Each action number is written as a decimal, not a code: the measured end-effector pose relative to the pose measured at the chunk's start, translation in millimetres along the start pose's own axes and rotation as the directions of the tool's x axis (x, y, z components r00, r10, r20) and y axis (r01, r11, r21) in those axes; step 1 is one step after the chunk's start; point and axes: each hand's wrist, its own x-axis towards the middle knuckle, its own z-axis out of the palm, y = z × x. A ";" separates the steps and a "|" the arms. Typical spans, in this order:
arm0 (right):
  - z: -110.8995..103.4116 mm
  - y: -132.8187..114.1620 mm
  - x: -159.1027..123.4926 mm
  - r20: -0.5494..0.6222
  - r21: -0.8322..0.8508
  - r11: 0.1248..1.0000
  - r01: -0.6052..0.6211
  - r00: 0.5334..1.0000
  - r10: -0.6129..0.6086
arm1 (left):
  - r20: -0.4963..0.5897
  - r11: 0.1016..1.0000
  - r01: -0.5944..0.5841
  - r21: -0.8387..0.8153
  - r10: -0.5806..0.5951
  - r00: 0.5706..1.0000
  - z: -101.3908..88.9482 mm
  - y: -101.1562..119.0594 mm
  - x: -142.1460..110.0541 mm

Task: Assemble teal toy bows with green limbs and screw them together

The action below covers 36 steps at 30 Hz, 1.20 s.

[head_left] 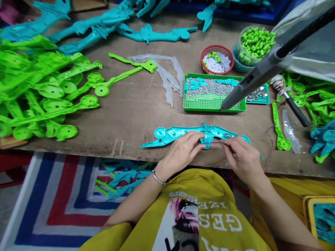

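Note:
A long turquoise plastic half-shell (170,136), shaped like a toy bow, lies hollow side up near the table's front edge. My left hand (181,148) rests over its middle, its thumb and fingers closed at one end of a thin purple wire (213,142). My right hand (242,155) pinches the same wire a little to the right. The wire runs nearly straight between my hands, across the shell's crosspiece (207,134). Small metal parts (228,136) sit inside the shell's right half. My fingers hide part of the shell's lower edge.
Green plastic parts (52,90) are heaped at left. Ahead stand a green tray (214,108) of screws, a red basket (216,71) and a tub (255,45) of green pieces. A grey power screwdriver (251,78) hangs over the tray. A soldering-iron-like tool (294,106) lies right.

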 end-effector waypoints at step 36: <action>22.0 46.1 21.8 0.217 0.116 0.955 -0.272 0.946 0.243 | 0.164 0.030 0.301 -0.953 -0.784 0.598 48.0 13.5 -13.1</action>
